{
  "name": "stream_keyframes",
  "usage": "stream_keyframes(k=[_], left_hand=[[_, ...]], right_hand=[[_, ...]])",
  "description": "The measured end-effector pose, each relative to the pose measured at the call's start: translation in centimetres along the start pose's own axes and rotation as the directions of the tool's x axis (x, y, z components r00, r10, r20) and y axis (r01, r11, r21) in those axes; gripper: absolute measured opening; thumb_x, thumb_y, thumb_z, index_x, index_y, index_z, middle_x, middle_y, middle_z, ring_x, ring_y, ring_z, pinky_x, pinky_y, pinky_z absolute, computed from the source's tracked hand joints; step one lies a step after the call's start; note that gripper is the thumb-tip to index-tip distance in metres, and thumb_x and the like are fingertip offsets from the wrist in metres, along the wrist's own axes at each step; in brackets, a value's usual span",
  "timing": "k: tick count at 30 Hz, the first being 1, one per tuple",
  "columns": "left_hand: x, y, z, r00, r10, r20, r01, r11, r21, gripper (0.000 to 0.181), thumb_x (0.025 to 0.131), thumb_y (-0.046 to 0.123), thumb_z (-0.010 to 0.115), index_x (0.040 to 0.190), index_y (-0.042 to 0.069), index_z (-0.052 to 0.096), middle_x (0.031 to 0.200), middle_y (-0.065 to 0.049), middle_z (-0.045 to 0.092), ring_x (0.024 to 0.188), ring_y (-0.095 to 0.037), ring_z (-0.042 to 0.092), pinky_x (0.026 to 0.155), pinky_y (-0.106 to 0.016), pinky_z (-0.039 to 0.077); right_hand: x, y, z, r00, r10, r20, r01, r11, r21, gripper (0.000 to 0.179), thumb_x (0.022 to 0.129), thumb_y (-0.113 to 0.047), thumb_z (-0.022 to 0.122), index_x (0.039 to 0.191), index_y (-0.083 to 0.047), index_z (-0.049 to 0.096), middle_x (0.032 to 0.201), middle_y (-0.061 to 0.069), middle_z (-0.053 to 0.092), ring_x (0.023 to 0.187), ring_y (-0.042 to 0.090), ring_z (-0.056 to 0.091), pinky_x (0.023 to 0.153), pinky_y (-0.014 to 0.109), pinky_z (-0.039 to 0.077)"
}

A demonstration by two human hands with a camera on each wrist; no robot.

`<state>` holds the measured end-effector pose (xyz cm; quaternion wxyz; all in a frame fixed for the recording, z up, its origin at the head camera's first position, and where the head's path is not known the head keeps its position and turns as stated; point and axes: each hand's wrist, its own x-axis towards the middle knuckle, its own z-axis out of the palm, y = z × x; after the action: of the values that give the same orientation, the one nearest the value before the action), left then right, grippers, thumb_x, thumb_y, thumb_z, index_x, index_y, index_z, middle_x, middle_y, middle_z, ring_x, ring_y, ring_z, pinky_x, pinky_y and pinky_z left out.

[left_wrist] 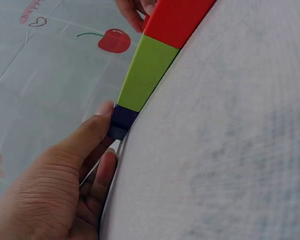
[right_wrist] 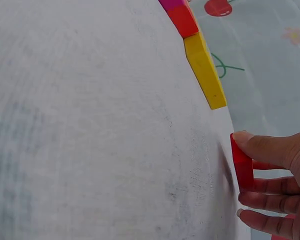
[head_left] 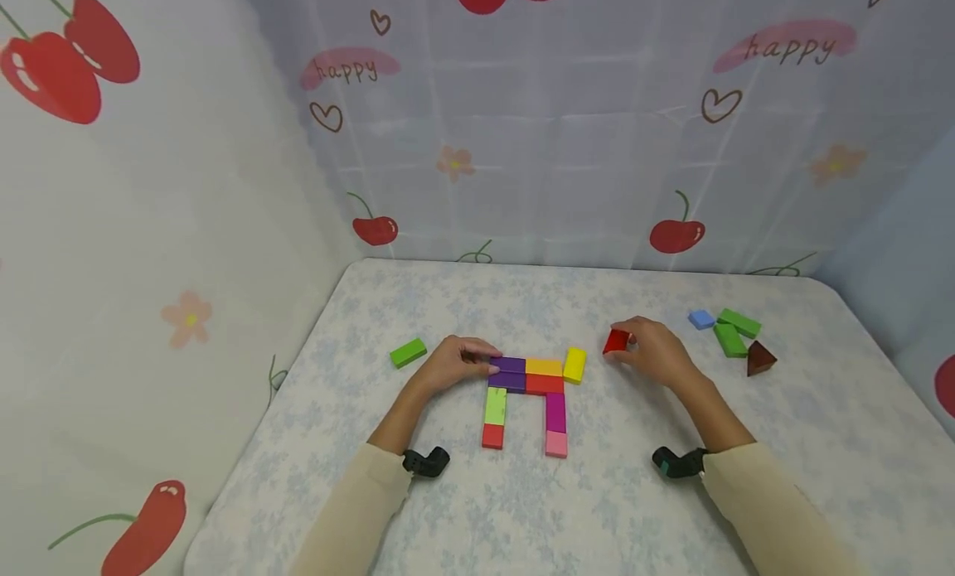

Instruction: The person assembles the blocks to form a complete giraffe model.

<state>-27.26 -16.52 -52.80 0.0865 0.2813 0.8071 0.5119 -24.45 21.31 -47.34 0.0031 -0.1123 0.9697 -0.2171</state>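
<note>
Head view shows a small red block (head_left: 615,341), glossy and flat-sided, pinched upright by the right hand (head_left: 656,352) on the tabletop (head_left: 821,443), just right of the yellow block (head_left: 574,365). Fingers hide its far side. The left hand (head_left: 451,362), fingers fairly straight, touches the purple blocks (head_left: 509,373) at the flat figure's left end.

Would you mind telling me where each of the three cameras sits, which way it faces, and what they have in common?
Head: worn on the head, looking forward and down at the table; both forearms, left hand and right hand show.
Left wrist: low by the tabletop, looking along the block row; left hand's fingers touch the purple block.
Right wrist: low, facing the yellow block; the right hand pinches the red block.
Shared: the yellow block and red block also appear in the head view.
</note>
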Motion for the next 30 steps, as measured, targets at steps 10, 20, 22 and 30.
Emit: stream_keyframes(k=[10, 20, 22, 30], left_hand=[[0.2, 0.2, -0.1, 1.000, 0.012, 0.001, -0.012, 1.000, -0.002, 0.028, 0.087, 0.021, 0.083, 0.115, 0.015, 0.080, 0.113, -0.001, 0.074, 0.084, -0.016, 0.062, 0.069, -0.027, 0.049], [0.0, -0.3, 0.3, 1.000, -0.006, 0.008, 0.006, 1.000, 0.012, 0.026, 0.088, 0.023, 0.083, 0.114, 0.022, 0.080, 0.112, 0.007, 0.074, 0.087, -0.015, 0.062, 0.071, -0.027, 0.049], [0.1, -0.3, 0.3, 1.000, -0.001, 0.007, 0.001, 1.000, 0.010, 0.026, 0.088, 0.023, 0.083, 0.114, 0.022, 0.080, 0.113, 0.006, 0.074, 0.089, -0.015, 0.063, 0.071, -0.028, 0.049], [0.1, -0.1, 0.3, 1.000, -0.020, -0.009, 0.020, 1.000, 0.011, 0.026, 0.087, 0.023, 0.083, 0.113, 0.022, 0.081, 0.111, 0.007, 0.074, 0.085, -0.015, 0.062, 0.069, -0.026, 0.048]], right_hand=[[1.2, 0.6, 1.0, 0.999, 0.046, -0.025, -0.045, 0.998, 0.042, 0.057, 0.084, -0.022, 0.086, 0.133, 0.000, 0.065, 0.111, 0.019, 0.067, 0.090, 0.030, 0.058, 0.078, 0.044, 0.054], [0.7, 1.3, 1.0, 0.995, 0.094, -0.014, -0.091, 0.981, 0.169, 0.058, 0.090, -0.020, 0.079, 0.139, 0.004, 0.059, 0.119, 0.025, 0.064, 0.100, 0.036, 0.060, 0.081, 0.046, 0.057], [0.5, 1.3, 0.7, 0.994, 0.109, -0.029, -0.102, 0.979, 0.178, 0.054, 0.092, -0.019, 0.077, 0.138, 0.004, 0.059, 0.120, 0.027, 0.063, 0.100, 0.037, 0.061, 0.079, 0.046, 0.057], [0.2, 1.7, 0.6, 0.984, 0.163, -0.067, -0.146, 0.969, 0.200, 0.046, 0.093, -0.018, 0.074, 0.132, 0.005, 0.063, 0.104, 0.023, 0.067, 0.087, 0.033, 0.060, 0.070, 0.039, 0.054]])
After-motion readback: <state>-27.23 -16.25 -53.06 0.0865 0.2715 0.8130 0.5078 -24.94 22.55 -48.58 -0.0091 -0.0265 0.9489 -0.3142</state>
